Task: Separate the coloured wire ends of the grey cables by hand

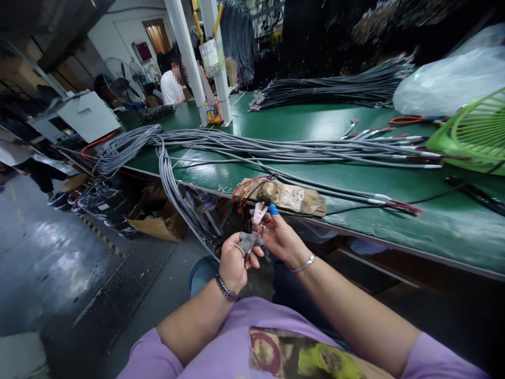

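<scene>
Close in front of my body, both hands meet over the coloured wire ends (259,230) of a cable. My left hand (234,260), with grey finger covers on thumb and finger, is closed around them from below. Pinched from the right, the same wires lie at the fingers of my right hand (281,237); it wears pale covers and a blue one. Fingers hide part of the wires. Just beyond them, a wooden block (292,196) wrapped in clear tape sits at the table edge. A bundle of grey cables (169,173) hangs over the edge to my left.
Long grey cables (244,141) stretch across the green table (315,123). Black cables (335,89) lie behind them. At right are a green basket (473,126) and a white plastic bag (453,84). A person (171,87) sits beyond the white posts (189,52). An open carton (160,216) stands below.
</scene>
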`<state>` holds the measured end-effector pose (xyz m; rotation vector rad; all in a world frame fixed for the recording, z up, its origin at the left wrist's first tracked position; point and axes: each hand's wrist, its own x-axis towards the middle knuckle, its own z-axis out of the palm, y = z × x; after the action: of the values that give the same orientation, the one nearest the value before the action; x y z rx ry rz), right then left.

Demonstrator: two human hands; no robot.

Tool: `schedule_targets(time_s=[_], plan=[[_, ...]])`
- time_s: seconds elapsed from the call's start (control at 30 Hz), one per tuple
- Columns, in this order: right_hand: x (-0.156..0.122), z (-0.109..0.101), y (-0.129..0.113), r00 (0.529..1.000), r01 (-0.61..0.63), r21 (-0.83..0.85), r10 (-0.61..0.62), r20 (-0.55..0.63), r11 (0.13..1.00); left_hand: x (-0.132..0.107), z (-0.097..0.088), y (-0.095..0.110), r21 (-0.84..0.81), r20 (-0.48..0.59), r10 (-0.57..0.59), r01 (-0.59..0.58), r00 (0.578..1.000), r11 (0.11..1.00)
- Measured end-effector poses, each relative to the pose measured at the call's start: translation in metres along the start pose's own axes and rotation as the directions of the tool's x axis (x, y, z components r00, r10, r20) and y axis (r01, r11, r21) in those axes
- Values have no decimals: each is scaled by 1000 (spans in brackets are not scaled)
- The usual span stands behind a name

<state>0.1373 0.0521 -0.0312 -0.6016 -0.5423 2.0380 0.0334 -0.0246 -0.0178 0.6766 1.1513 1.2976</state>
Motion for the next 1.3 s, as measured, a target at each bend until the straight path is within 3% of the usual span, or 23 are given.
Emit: schedule_targets(time_s=[0.17, 0.37, 0.53, 0.73, 0.97, 1.13, 1.3], plan=[[-1, -1, -4, 1000, -31, 15, 31, 1, 999, -6, 0, -2, 6, -17, 34, -34, 999, 999], [2, -2, -2, 1000, 24, -20, -24, -15, 1000, -3, 1, 0, -41, -39, 87, -88, 995, 995], [5, -1, -1, 1000, 7, -63, -6, 17, 998, 3, 3, 1, -43, -34, 76, -77, 997, 996], [9, 5, 1, 996, 85, -78, -88, -30, 993, 7, 2, -3, -40, -21, 49, -50, 999, 998], [1, 2, 0, 1000, -25, 16, 25, -7, 1000, 4, -1, 0, -29, -12, 58, -58, 998, 998], [-15, -8, 0, 992, -91, -130, 101, 71, 987, 0, -6, -3, 11, -17, 83, -83, 996, 996], [-34, -8, 1, 994, 104, -460, -78, 75, 882, -1, -12, -15, 83, -7, 135, -134, 991, 988]])
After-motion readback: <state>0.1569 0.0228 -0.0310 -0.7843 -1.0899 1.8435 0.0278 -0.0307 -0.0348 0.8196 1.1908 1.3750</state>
